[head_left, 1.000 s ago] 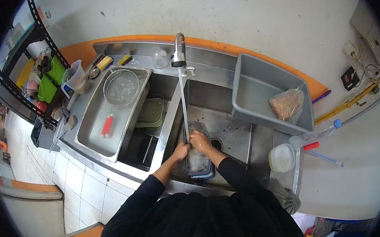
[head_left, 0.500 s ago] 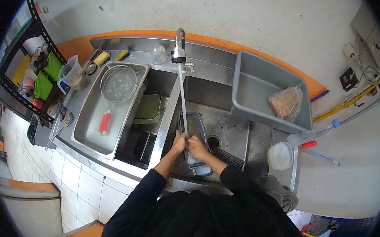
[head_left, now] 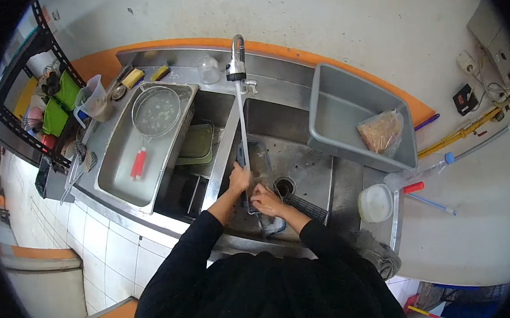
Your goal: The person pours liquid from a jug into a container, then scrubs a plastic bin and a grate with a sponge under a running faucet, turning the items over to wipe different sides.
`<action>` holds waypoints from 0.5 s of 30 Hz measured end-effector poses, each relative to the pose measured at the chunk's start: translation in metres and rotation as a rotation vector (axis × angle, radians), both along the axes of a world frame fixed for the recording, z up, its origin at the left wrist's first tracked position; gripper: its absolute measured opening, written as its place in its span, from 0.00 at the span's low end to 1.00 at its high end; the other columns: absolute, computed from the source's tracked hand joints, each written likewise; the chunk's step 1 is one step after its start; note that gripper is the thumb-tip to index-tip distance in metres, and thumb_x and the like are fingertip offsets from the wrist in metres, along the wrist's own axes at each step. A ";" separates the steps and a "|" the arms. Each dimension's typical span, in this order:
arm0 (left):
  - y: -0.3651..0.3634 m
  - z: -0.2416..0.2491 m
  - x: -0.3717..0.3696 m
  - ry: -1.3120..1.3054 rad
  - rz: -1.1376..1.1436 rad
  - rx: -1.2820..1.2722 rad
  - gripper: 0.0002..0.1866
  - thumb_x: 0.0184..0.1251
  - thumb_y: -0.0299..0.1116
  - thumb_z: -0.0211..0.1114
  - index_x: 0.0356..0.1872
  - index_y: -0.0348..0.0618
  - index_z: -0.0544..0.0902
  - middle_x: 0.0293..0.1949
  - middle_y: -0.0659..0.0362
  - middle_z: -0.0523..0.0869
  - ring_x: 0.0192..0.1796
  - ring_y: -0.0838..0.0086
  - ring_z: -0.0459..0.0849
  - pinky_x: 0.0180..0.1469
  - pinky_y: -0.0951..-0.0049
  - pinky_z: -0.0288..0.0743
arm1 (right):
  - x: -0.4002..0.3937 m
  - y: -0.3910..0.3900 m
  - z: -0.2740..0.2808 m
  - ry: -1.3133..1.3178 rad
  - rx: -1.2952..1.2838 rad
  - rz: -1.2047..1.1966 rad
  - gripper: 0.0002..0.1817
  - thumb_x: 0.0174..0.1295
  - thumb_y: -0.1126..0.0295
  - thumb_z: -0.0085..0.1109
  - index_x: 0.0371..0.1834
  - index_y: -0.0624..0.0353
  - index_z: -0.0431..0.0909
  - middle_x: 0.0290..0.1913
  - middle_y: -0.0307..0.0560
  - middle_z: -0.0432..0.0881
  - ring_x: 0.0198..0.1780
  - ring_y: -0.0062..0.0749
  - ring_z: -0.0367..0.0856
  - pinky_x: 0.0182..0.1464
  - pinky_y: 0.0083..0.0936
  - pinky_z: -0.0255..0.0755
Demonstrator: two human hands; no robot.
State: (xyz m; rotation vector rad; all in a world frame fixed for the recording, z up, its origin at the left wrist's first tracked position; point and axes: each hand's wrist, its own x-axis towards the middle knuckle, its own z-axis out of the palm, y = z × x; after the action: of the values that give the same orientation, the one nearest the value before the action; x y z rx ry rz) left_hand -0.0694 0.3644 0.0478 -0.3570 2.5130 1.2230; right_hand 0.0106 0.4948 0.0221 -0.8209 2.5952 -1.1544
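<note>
Water runs from the tall faucet (head_left: 236, 69) into the right sink basin (head_left: 316, 172). Under the stream, my left hand (head_left: 239, 178) is closed on the left edge of a clear container with a dark rim (head_left: 261, 153). My right hand (head_left: 265, 200) is at the near part of the container, its fingers curled; whether they hold anything is too small to make out. A second dark-rimmed clear piece (head_left: 273, 225) lies below my right hand, near the basin's front edge. The drain (head_left: 285, 187) is just right of the container.
Left of the basin, a steel tray (head_left: 118, 173) holds water and a strainer with red handles (head_left: 156, 114). A green container (head_left: 197, 143) sits in the middle basin. At the right are a grey tub (head_left: 337, 129) with a bagged item (head_left: 380, 132) and a white container (head_left: 376, 204).
My left hand has moved slightly up and left along the container's edge. My right hand has shifted a little away from it. The container is tilted differently and the view has shifted slightly.
</note>
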 end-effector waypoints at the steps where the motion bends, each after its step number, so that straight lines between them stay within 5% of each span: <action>1: -0.001 -0.007 -0.001 0.001 -0.003 -0.002 0.29 0.60 0.44 0.45 0.53 0.27 0.59 0.44 0.33 0.74 0.50 0.44 0.72 0.54 0.55 0.64 | -0.001 0.005 -0.001 0.001 -0.002 -0.003 0.10 0.49 0.65 0.54 0.27 0.60 0.76 0.38 0.51 0.66 0.46 0.48 0.66 0.46 0.37 0.64; 6: -0.001 -0.026 0.000 0.050 -0.104 -0.028 0.26 0.57 0.42 0.49 0.49 0.28 0.62 0.43 0.34 0.75 0.48 0.44 0.74 0.51 0.54 0.65 | -0.006 0.029 0.025 0.439 0.574 0.160 0.13 0.49 0.63 0.53 0.30 0.61 0.79 0.47 0.50 0.68 0.51 0.45 0.63 0.50 0.37 0.63; 7: -0.001 -0.035 -0.002 0.047 -0.104 -0.029 0.26 0.57 0.42 0.49 0.49 0.28 0.62 0.43 0.34 0.75 0.48 0.44 0.74 0.51 0.54 0.65 | -0.014 0.027 0.034 0.283 0.717 0.186 0.14 0.49 0.64 0.52 0.35 0.60 0.80 0.54 0.49 0.66 0.56 0.47 0.61 0.55 0.38 0.59; 9: -0.001 -0.062 -0.010 0.093 -0.403 -0.185 0.26 0.56 0.42 0.49 0.50 0.29 0.62 0.43 0.34 0.76 0.48 0.44 0.74 0.52 0.54 0.65 | -0.039 0.033 0.014 0.291 0.714 0.053 0.14 0.50 0.66 0.51 0.37 0.61 0.79 0.55 0.49 0.65 0.57 0.47 0.60 0.55 0.38 0.59; 11: 0.004 -0.022 0.004 0.021 -0.310 -0.121 0.27 0.56 0.41 0.50 0.50 0.29 0.61 0.43 0.34 0.76 0.48 0.44 0.74 0.53 0.54 0.65 | -0.054 0.040 0.012 0.303 0.711 -0.081 0.15 0.50 0.67 0.51 0.38 0.61 0.78 0.57 0.49 0.64 0.57 0.47 0.60 0.56 0.39 0.58; 13: 0.005 -0.007 0.009 -0.049 -0.218 -0.061 0.27 0.55 0.41 0.50 0.51 0.29 0.61 0.43 0.34 0.75 0.48 0.44 0.74 0.53 0.54 0.65 | -0.057 0.045 0.023 0.636 0.686 -0.136 0.15 0.50 0.69 0.49 0.40 0.61 0.77 0.55 0.48 0.65 0.55 0.45 0.63 0.54 0.38 0.60; 15: 0.005 -0.011 0.007 0.021 -0.194 -0.082 0.28 0.54 0.40 0.51 0.52 0.30 0.60 0.42 0.34 0.76 0.48 0.44 0.74 0.53 0.54 0.65 | -0.049 0.039 0.021 0.560 0.651 -0.195 0.15 0.51 0.70 0.48 0.41 0.61 0.77 0.55 0.47 0.66 0.54 0.44 0.63 0.53 0.36 0.60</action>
State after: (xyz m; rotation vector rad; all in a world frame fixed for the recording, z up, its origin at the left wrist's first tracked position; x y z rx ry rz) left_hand -0.0623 0.3691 0.0363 -0.1155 2.5512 1.0573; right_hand -0.0386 0.5336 0.0427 -0.8205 3.2454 -0.0342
